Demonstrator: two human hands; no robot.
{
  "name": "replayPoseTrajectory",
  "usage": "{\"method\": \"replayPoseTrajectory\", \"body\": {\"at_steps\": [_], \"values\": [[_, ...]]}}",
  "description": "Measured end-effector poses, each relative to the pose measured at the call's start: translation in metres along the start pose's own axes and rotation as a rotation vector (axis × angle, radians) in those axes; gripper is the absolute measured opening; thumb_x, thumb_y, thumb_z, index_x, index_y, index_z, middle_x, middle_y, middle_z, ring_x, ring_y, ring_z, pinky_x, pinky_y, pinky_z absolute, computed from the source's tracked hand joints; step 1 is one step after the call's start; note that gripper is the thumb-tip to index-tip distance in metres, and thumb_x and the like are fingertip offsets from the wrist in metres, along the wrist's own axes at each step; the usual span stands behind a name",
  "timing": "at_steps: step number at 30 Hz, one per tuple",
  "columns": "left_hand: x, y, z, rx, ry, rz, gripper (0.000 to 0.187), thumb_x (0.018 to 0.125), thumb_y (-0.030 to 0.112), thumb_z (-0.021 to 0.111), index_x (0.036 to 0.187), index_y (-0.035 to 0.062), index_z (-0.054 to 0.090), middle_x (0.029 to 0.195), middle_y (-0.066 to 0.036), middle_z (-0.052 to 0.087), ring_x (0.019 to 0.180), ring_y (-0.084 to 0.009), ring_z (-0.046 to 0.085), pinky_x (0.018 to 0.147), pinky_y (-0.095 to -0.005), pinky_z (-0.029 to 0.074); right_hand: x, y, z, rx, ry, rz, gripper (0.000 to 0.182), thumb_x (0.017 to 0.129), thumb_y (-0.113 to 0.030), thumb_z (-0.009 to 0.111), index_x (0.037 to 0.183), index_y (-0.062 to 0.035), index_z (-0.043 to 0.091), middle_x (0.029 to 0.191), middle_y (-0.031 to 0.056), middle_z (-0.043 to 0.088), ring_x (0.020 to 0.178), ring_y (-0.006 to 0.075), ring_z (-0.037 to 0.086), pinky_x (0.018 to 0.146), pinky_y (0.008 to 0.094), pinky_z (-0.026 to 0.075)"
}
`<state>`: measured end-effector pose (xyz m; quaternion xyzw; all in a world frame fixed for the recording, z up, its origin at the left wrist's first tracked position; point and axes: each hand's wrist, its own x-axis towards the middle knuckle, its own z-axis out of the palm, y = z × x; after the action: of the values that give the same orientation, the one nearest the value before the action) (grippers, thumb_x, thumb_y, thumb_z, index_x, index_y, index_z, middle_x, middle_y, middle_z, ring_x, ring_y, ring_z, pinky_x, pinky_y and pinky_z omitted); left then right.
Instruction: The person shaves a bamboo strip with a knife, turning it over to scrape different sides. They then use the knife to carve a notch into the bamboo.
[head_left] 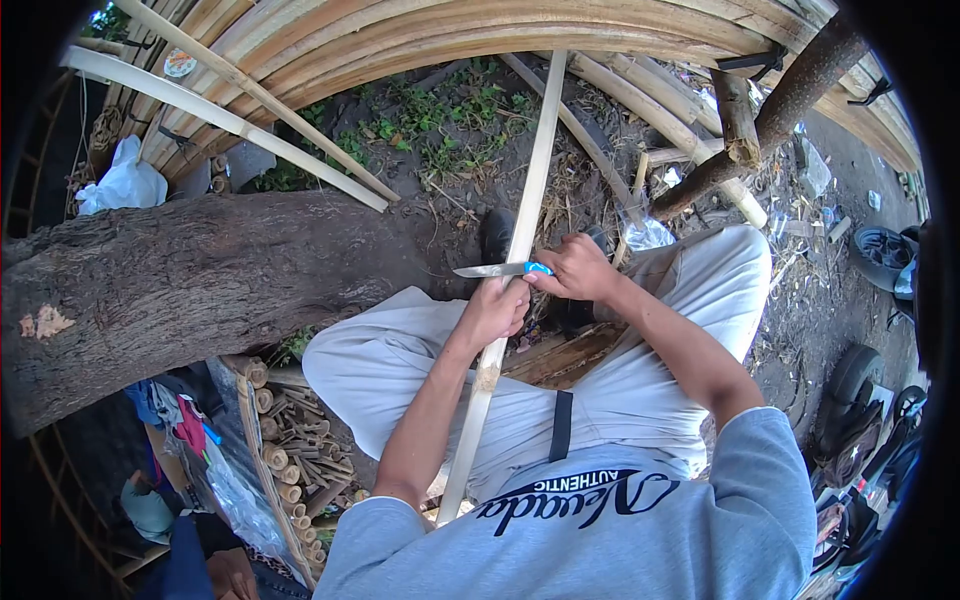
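Observation:
A long pale bamboo strip (537, 165) runs from near my waist, between my knees, up to the stacked bamboo ahead. My left hand (492, 312) is closed round the strip's middle, just below the blade. In my right hand (577, 270) is a knife (490, 271) with a blue handle. Its blade lies across the strip and points left. Both hands are close together above my lap. A darker joint shows on the strip below my left hand.
A thick tree trunk (200, 290) lies at left. Bundled bamboo strips (400, 45) curve across the far side. Cut bamboo pieces (305, 440) are stacked at lower left. A forked wooden post (790, 100) leans at upper right. Wheels (850, 380) stand at far right.

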<state>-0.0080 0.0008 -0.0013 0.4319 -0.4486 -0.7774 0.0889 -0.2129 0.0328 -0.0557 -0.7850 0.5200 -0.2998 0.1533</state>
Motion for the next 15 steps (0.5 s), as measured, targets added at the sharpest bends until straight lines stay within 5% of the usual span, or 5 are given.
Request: {"method": "replayPoseTrajectory", "body": {"at_steps": [4, 8, 10, 12, 15], "values": [[0.000, -0.004, -0.001, 0.058, 0.011, -0.059, 0.032, 0.107, 0.029, 0.048, 0.082, 0.0109, 0.042, 0.062, 0.007, 0.033, 0.045, -0.0025, 0.031, 0.040, -0.0242, 0.027, 0.000, 0.019, 0.005, -0.116, 0.020, -0.148, 0.044, 0.093, -0.052, 0.060, 0.073, -0.0120, 0.056, 0.049, 0.0075, 0.050, 0.046, 0.0297, 0.053, 0.055, 0.0391, 0.041], [-0.006, 0.010, 0.008, 0.022, 0.016, -0.015, 0.028, 0.108, 0.030, 0.046, 0.097, 0.0041, 0.050, 0.065, 0.006, 0.035, 0.045, -0.0017, 0.030, 0.038, -0.0226, 0.027, 0.000, 0.034, 0.014, -0.227, 0.136, -0.117, 0.042, 0.094, -0.050, 0.061, 0.076, -0.0121, 0.056, 0.050, 0.0063, 0.050, 0.047, 0.0285, 0.054, 0.057, 0.0377, 0.042], [-0.010, 0.014, 0.011, -0.004, 0.019, 0.046, 0.029, 0.108, 0.029, 0.045, 0.104, 0.0012, 0.052, 0.067, 0.006, 0.035, 0.044, -0.0015, 0.029, 0.037, -0.0219, 0.027, 0.006, 0.057, 0.006, -0.276, 0.210, 0.197, 0.046, 0.097, -0.048, 0.058, 0.072, -0.0091, 0.056, 0.048, 0.0121, 0.051, 0.045, 0.0336, 0.056, 0.055, 0.0445, 0.048], [-0.014, 0.006, 0.012, -0.078, -0.040, -0.039, 0.030, 0.108, 0.026, 0.044, 0.115, -0.0020, 0.051, 0.068, 0.005, 0.037, 0.045, -0.0027, 0.033, 0.036, -0.0222, 0.030, 0.010, 0.078, 0.001, -0.292, 0.199, 0.646, 0.055, 0.101, -0.051, 0.050, 0.073, -0.0045, 0.060, 0.058, 0.0206, 0.060, 0.059, 0.0421, 0.065, 0.062, 0.0520, 0.053], [-0.007, 0.006, 0.010, -0.189, -0.114, -0.065, 0.028, 0.108, 0.024, 0.044, 0.116, -0.0020, 0.052, 0.067, 0.005, 0.037, 0.045, -0.0027, 0.033, 0.036, -0.0219, 0.030, 0.002, 0.097, 0.011, -0.166, 0.279, 0.842, 0.067, 0.102, -0.058, 0.039, 0.084, -0.0006, 0.069, 0.068, 0.0258, 0.065, 0.071, 0.0465, 0.067, 0.067, 0.0527, 0.055]]}}
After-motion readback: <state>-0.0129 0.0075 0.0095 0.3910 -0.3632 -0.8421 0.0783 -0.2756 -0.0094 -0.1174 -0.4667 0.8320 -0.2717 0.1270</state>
